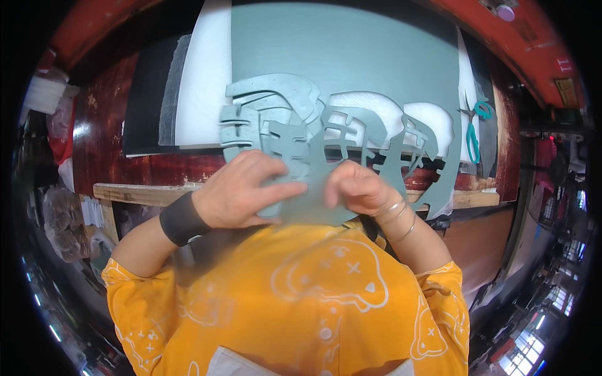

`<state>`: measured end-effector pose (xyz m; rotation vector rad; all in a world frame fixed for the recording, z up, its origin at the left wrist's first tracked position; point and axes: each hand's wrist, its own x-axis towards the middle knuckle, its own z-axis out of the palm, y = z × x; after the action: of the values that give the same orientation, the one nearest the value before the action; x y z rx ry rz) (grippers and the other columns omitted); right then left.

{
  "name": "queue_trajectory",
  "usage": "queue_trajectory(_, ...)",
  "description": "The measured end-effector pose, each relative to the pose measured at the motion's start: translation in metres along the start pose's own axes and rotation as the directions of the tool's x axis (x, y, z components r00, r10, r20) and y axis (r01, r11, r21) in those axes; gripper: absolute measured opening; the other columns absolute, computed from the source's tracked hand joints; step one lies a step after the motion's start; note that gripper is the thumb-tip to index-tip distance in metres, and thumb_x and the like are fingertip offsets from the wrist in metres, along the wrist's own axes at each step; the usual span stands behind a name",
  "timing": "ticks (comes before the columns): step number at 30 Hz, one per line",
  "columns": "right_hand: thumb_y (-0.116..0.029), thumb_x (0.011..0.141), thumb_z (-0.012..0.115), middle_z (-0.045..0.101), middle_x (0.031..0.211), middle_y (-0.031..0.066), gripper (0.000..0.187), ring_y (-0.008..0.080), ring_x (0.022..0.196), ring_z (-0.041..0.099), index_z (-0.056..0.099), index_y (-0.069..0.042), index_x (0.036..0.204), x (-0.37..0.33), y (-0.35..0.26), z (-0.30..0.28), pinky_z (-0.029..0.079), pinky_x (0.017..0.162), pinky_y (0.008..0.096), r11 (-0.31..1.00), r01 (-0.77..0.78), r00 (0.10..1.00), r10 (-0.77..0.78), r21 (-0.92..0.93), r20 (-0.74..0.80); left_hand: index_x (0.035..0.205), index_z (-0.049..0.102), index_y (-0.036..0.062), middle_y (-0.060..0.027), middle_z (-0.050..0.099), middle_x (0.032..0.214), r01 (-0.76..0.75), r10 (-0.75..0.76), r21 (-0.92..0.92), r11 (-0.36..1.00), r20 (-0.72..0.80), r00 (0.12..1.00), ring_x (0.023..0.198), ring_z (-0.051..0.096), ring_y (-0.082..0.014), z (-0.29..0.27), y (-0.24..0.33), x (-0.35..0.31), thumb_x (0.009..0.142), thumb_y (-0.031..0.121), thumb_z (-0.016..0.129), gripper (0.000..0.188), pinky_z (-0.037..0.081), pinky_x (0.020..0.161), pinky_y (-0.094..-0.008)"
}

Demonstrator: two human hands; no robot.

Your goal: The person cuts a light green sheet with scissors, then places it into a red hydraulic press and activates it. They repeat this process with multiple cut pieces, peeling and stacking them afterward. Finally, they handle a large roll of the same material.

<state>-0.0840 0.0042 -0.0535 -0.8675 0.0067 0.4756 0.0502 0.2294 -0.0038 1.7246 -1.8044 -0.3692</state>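
A large grey-green foam sheet (351, 47) lies over the workbench, its near part cut through with curved openings. Loose cut-out foam pieces (276, 88), arched and notched, are piled on its left side. My left hand (241, 188), with a black wristband, grips the sheet's near edge beside the pile, index finger stretched over the foam and thumb lower down. To its right, my right hand (359, 188), with silver bangles, is curled at the same near edge. Its fingertips are blurred, and what they hold, if anything, cannot be made out. The foam between both hands is smeared by motion.
White sheeting (204, 81) and black sheets (145, 94) lie under the foam on the dark red bench (100, 150). Teal-handled scissors (473, 141) rest on the right. A wooden strip (138, 193) runs along the bench's front edge. Plastic bags (66, 219) hang at the left.
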Motion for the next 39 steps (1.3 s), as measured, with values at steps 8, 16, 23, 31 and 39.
queue_trajectory(8, -0.041, 0.084, 0.057, 0.049, 0.078, 0.0004, 0.037, 0.0099, 0.074, 0.045, 0.050, -0.006, 0.078, -0.009, 0.009, 0.007, 0.037, 0.069, 0.0234, 0.965, 0.127, 0.992, -0.121, 0.230, -0.042, 0.122, 0.055, 0.0173, -0.0132, 0.048, 0.113, 0.091, -0.090, 0.095, 0.991, -0.011, 0.996, 0.097, 0.050, -0.0325, 0.004, 0.006, 0.011, 0.059, 0.021, 0.080, 0.068, 0.042, 0.086, -0.0415)
queue_trajectory(16, -0.042, 0.082, 0.060, 0.050, 0.094, 0.0021, 0.038, 0.0117, 0.087, 0.045, 0.049, -0.006, 0.089, -0.010, 0.019, 0.020, 0.036, 0.079, 0.0251, 0.976, 0.214, 0.968, -0.206, 0.045, -0.145, 0.102, 0.065, 0.0075, -0.0140, 0.060, 0.099, 0.192, -0.251, -0.318, 0.928, -0.154, 0.956, 0.081, 0.059, -0.0297, -0.005, -0.011, 0.021, 0.085, 0.063, 0.047, 0.060, 0.049, 0.071, -0.0359)
queue_trajectory(23, -0.023, 0.087, 0.057, 0.053, 0.100, 0.0007, 0.024, 0.0104, 0.100, 0.047, 0.055, -0.003, 0.100, -0.011, 0.010, 0.024, 0.034, 0.091, 0.0242, 0.897, 0.411, 0.903, -0.377, 0.164, -0.204, 0.100, 0.067, 0.0097, -0.0140, 0.054, 0.099, -0.034, 0.065, 0.170, 0.985, -0.183, 0.981, 0.088, 0.054, -0.0328, 0.014, 0.007, 0.026, 0.063, 0.041, 0.078, 0.050, 0.047, 0.077, -0.0415)
queue_trajectory(31, -0.025, 0.082, 0.066, 0.054, 0.079, 0.0045, 0.026, 0.0206, 0.083, 0.054, 0.047, -0.008, 0.076, -0.009, 0.029, 0.025, 0.043, 0.082, 0.0330, 0.721, 0.056, 0.866, -0.379, -0.691, -0.325, 0.127, 0.050, 0.0018, -0.0093, 0.060, 0.107, 0.271, -0.763, -0.788, 0.553, -0.347, 0.546, 0.098, 0.057, -0.0156, -0.037, -0.028, 0.043, 0.097, 0.026, 0.046, 0.038, 0.045, 0.085, -0.0266)
queue_trajectory(39, -0.022, 0.080, 0.064, 0.054, 0.077, 0.0110, 0.022, 0.0318, 0.081, 0.053, 0.050, -0.005, 0.080, -0.029, 0.013, 0.037, 0.042, 0.072, 0.0403, 0.434, -0.001, 0.897, -0.399, -0.901, -0.193, 0.131, 0.048, 0.0083, -0.0040, 0.054, 0.124, -0.082, -0.806, -0.908, 0.411, -0.404, 0.433, 0.112, 0.052, -0.0190, -0.034, -0.049, 0.035, 0.098, 0.029, 0.045, 0.038, 0.039, 0.099, -0.0336)
